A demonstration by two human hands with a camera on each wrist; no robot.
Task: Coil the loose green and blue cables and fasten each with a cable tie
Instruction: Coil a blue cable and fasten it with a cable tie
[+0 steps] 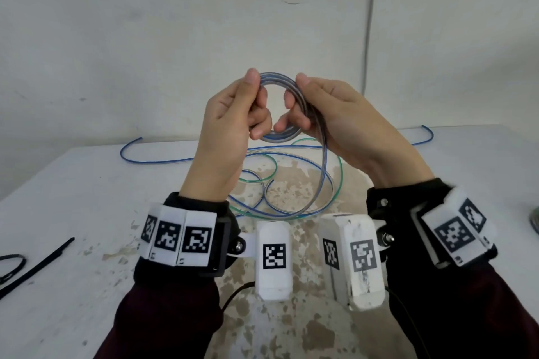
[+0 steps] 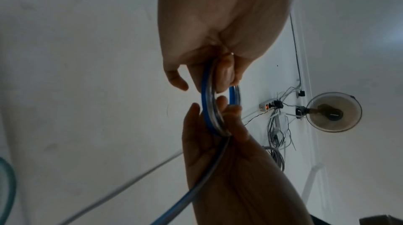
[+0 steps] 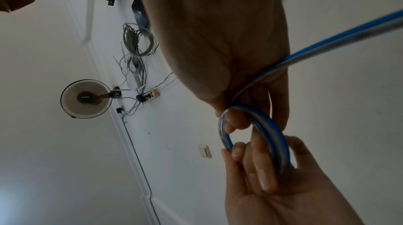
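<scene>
Head view: left hand (image 1: 230, 122), right hand (image 1: 335, 116) pinch blue cable (image 1: 280, 79) coil

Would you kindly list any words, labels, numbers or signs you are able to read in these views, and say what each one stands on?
No readable text in any view.
Wrist bands and camera housings: black-and-white square code markers only, no letters or digits.
Small dark marks at the lower edge of the left wrist band: too small to read.
Fan hub: a pale line that may be a label, too blurred to read.
</scene>
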